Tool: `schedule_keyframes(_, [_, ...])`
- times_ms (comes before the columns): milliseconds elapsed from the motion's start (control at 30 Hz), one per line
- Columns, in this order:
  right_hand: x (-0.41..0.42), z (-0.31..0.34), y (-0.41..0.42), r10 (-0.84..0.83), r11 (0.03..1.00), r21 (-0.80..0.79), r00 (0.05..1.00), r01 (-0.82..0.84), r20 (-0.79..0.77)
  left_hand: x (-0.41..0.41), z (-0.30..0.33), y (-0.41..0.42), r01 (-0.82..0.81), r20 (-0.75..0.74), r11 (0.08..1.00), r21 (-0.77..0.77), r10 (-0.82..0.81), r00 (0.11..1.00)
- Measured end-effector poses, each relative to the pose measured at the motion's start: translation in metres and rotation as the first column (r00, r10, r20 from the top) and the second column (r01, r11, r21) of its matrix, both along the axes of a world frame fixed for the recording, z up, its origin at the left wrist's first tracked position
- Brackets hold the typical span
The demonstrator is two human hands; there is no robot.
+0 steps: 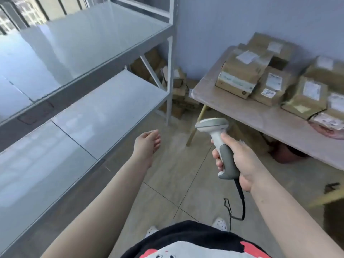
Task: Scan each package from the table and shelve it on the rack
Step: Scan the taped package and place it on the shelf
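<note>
a view from a person's head, looking down at two bare arms reaching forward over a tiled floor [167, 183]. the right hand [240, 161] is wrapped firmly around the grey handle of a white barcode scanner [216, 138], fingers curled round the grip, the scanner's head upright and pointing away towards the far wall. a black cable [241, 202] hangs from the handle's base and loops down towards the floor. the left hand [147, 144] is held out in the air with its fingers relaxed and slightly curved, holding nothing, just beside the front edge of the rack [104, 108]. the rack, a grey metal frame with pale glossy shelves, fills the left side. the table [242, 110] stands to the right, against the wall, and on it lie the packages [240, 71], a cluster of brown parcels with white labels, touching one another. more brown boxes [178, 88] are stacked on the floor in the corner between rack and table.
</note>
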State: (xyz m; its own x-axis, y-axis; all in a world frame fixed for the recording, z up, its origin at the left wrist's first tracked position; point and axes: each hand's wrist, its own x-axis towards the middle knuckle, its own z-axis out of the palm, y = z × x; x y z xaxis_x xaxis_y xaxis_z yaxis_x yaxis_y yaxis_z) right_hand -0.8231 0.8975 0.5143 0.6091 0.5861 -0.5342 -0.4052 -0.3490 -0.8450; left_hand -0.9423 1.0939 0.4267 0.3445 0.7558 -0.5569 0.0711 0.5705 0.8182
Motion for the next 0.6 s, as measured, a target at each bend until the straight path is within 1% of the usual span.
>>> schedule_keyframes(133, [0.058,-0.005,-0.055,-0.103,0.995,-0.009,0.995,0.103,-0.017,0.079,-0.001,-0.044,0.101,-0.004,0.995,-0.015,-0.101,0.995])
schedule_keyframes(300, [0.144,-0.01,-0.141,-0.271,0.963,-0.009,0.963,0.27,-0.013,0.185,-0.007,-0.124,0.241,0.009,0.961,-0.136,-0.242,0.97])
schedule_keyframes(433, [0.204,-0.007,-0.21,-0.432,0.902,0.009,0.902,0.432,0.016,0.267,-0.014,-0.185,0.359,0.007,0.917,-0.172,-0.364,0.932])
schedule_keyframes(600, [0.255,-0.006,-0.284,-0.567,0.823,0.017,0.823,0.567,0.008,0.357,-0.012,-0.257,0.492,0.046,0.848,-0.196,-0.494,0.868])
